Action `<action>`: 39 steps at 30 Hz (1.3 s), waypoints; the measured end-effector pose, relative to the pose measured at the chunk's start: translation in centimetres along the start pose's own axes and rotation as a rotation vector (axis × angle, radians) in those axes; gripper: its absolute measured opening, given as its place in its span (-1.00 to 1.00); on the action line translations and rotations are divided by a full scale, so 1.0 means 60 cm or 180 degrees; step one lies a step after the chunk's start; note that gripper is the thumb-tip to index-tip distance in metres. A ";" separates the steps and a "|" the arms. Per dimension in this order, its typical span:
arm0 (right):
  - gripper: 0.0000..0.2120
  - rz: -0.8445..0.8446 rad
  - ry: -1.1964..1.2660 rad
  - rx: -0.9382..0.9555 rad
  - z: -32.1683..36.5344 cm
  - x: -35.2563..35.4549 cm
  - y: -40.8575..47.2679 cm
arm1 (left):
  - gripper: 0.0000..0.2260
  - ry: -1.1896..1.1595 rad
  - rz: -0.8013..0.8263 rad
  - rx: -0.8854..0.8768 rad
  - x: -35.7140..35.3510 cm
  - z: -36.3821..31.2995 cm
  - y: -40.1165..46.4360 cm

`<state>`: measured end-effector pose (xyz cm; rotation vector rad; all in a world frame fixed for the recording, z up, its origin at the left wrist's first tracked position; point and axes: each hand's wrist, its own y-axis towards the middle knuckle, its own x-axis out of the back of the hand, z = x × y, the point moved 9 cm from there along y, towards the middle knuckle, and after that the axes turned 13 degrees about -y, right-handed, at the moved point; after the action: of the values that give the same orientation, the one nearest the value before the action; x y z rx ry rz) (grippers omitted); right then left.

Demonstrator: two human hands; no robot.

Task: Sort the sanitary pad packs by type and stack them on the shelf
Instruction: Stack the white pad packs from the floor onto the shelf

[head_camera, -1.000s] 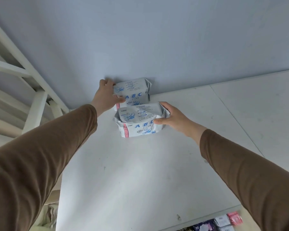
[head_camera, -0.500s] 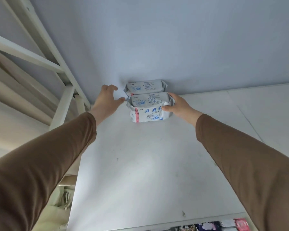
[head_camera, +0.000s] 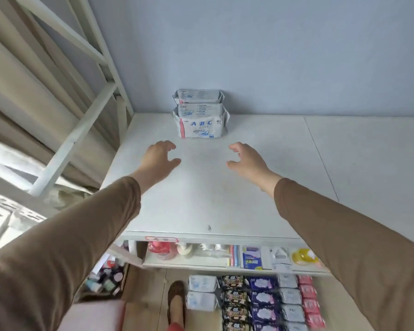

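Two white "ABC" pad packs stand one behind the other at the back left of the white shelf top [head_camera: 225, 199], the rear pack [head_camera: 197, 96] against the blue wall and the front pack [head_camera: 200, 121] touching it. My left hand [head_camera: 159, 161] and my right hand [head_camera: 247, 161] hover over the shelf just in front of the packs, both with fingers spread and holding nothing. On the floor below lie rows of more packs: white ones [head_camera: 202, 292], dark patterned ones [head_camera: 234, 299], purple ones [head_camera: 263, 299], and pink ones [head_camera: 308, 299].
A white metal frame [head_camera: 81, 125] with beige curtains stands to the left. Under the shelf top, a lower shelf [head_camera: 189, 262] holds small goods. A box of bottles [head_camera: 105, 278] sits on the floor at left. My foot in a brown shoe [head_camera: 176, 299] is beside the floor packs.
My right hand has let go of the front pack, and both hands have drawn back toward me. The view has tilted down, so the lower shelf and floor packs show.
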<state>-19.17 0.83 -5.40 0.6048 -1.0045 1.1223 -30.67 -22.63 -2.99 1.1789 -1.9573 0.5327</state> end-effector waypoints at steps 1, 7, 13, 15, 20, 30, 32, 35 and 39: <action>-0.52 0.0020 -0.0143 0.0126 0.004 0.001 -0.029 | -0.61 0.0037 0.0015 0.0011 -0.011 -0.006 -0.030; -0.59 -0.0035 -0.0411 0.0417 0.014 0.000 -0.193 | -0.60 0.0103 0.0145 -0.0031 -0.050 -0.038 -0.189; -0.67 -0.0426 -0.0300 0.0540 0.032 -0.019 -0.351 | -0.62 0.0041 0.0264 -0.0400 -0.063 -0.052 -0.331; -0.70 -0.0591 -0.0281 0.0578 0.040 -0.034 -0.405 | -0.62 -0.0006 0.0350 -0.0491 -0.076 -0.040 -0.376; -0.74 -0.0541 -0.0289 0.0489 0.033 -0.139 -0.510 | -0.67 -0.0314 0.0456 -0.0520 -0.129 0.036 -0.483; -0.67 0.0592 -0.0264 -0.0209 -0.116 -0.544 -0.606 | -0.63 -0.0232 0.1300 0.0225 -0.408 0.314 -0.655; -0.62 0.0771 -0.0228 -0.0347 -0.156 -0.625 -0.611 | -0.62 -0.0210 0.1422 0.0403 -0.472 0.370 -0.672; -0.53 0.0980 -0.0176 -0.0478 -0.216 -0.743 -0.610 | -0.58 -0.0147 0.1596 0.0601 -0.568 0.449 -0.686; -0.43 0.1181 -0.0151 -0.0626 -0.295 -0.888 -0.597 | -0.50 -0.0144 0.1648 0.0771 -0.687 0.548 -0.680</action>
<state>15.41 -21.06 -57.95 0.2931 -1.2857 1.3162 2.96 -42.04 -57.19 0.8157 -2.2915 1.0404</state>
